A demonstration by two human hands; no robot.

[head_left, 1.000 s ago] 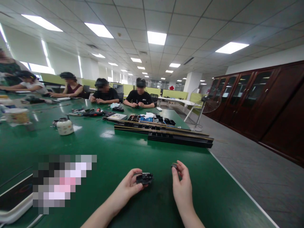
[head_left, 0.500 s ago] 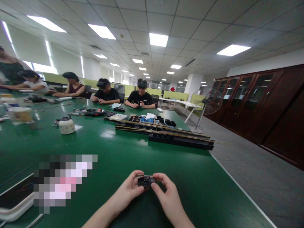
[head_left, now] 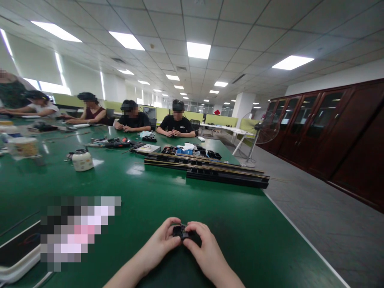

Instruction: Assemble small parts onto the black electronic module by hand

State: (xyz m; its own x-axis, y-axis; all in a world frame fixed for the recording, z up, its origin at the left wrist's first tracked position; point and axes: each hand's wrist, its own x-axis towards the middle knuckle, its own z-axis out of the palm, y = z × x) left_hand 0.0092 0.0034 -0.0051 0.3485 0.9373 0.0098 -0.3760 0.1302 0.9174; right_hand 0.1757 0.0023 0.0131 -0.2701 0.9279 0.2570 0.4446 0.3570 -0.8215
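Note:
Between my two hands is a small black plastic part [head_left: 179, 231] with a hollow in its left side, held just above the green table [head_left: 150, 204]. My left hand [head_left: 167, 235] pinches its left end between thumb and fingers. On the other end, my right hand [head_left: 198, 239] has its thumb and fingertips closed on the part, near a small greyish piece at its middle. The fingertips hide some of the part, and its exact kind is too small to make out.
Long black rails [head_left: 228, 179] with thin brass-coloured rods lie across the table ahead. A white jar [head_left: 82, 161] stands to the left. At near left rests a white-framed device [head_left: 21, 262], partly blurred out. Several people sit along the far side; a standing fan [head_left: 255, 134] is beyond the right edge.
My right hand has shifted left along the black part, its fingertips now closer to my left hand. The part appears turned slightly. My left hand has hardly moved.

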